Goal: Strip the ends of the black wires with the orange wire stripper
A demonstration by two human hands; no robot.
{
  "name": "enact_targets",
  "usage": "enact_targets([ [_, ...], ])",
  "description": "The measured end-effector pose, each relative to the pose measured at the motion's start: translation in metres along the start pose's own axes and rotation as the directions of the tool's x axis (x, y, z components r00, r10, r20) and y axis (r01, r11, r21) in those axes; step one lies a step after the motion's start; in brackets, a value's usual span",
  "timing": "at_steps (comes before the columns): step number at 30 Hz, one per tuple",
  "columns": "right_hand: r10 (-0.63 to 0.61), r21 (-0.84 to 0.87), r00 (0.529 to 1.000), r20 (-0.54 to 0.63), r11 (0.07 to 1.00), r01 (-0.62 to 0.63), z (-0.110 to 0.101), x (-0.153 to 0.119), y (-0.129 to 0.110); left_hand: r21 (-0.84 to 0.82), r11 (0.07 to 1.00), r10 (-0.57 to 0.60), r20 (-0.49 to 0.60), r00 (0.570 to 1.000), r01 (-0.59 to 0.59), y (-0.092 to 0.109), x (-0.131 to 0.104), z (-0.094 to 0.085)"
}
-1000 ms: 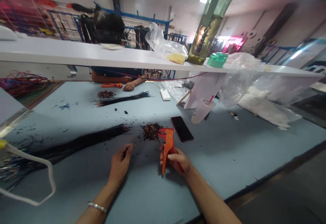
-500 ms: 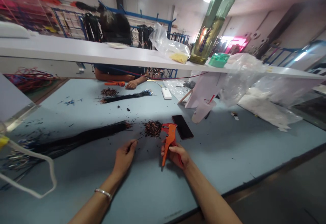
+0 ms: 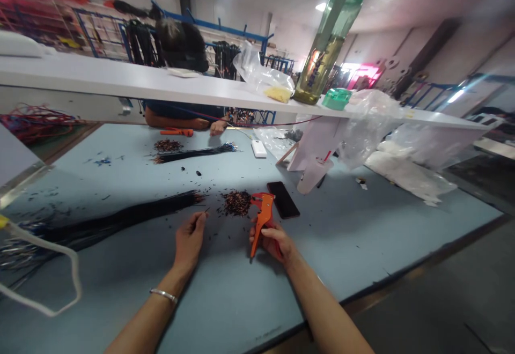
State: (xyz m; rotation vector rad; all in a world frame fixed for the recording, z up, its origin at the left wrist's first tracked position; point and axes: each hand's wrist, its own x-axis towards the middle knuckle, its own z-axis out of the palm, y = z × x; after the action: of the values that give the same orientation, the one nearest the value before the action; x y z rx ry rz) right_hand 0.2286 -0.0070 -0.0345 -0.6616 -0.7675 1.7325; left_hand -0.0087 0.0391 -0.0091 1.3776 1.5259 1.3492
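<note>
In the head view, the left hand was extended over the table, thumb and forefinger pinching one thin dark wire; the right hand was wrapped around one orange hand tool, located between the nearer clippings pile and one phone. Two black wire bundles and two clippings piles lay on the table.

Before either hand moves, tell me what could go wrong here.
The orange tool in the right hand has its head right by the pile of scraps, so a sweep might scatter them. The phone lies close to that head and could get knocked. The tall green bottle stands on the shelf above the table, so a hard bump to the shelf might topple it.
</note>
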Motion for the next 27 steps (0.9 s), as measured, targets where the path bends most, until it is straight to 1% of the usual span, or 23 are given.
enact_targets([
  [7, 0.002, -0.028, 1.0, 0.023, 1.0, -0.001, -0.002, -0.001, 0.002, -0.04, 0.999, 0.005, -0.067, 0.998, -0.008, -0.008, 0.003, -0.001],
  [9, 0.007, -0.021, 1.0, 0.014, 1.0, -0.006, -0.002, -0.002, 0.002, -0.038, 0.998, 0.037, -0.068, 0.997, -0.039, -0.01, 0.003, -0.001],
  [12, 0.021, 0.002, 1.0, 0.002, 1.0, -0.021, -0.001, -0.002, 0.001, -0.037, 0.997, 0.072, -0.034, 0.997, -0.073, -0.012, 0.004, 0.0],
  [17, 0.028, 0.011, 1.0, 0.013, 1.0, -0.028, 0.0, -0.002, 0.0, -0.047, 0.997, 0.058, -0.012, 0.998, -0.058, -0.013, 0.007, 0.001],
  [19, 0.027, 0.009, 1.0, 0.012, 1.0, -0.027, 0.0, -0.002, 0.0, -0.003, 0.996, 0.084, 0.006, 0.996, -0.084, -0.013, 0.006, 0.001],
  [23, 0.027, -0.004, 1.0, -0.005, 1.0, -0.027, 0.002, -0.002, 0.0, 0.138, 0.979, 0.142, 0.057, 0.988, -0.149, -0.01, 0.003, 0.001],
  [27, 0.002, -0.006, 0.999, -0.045, 1.0, -0.002, 0.007, -0.002, -0.001, 0.195, 0.967, 0.155, 0.065, 0.986, -0.165, -0.008, 0.003, 0.002],
])
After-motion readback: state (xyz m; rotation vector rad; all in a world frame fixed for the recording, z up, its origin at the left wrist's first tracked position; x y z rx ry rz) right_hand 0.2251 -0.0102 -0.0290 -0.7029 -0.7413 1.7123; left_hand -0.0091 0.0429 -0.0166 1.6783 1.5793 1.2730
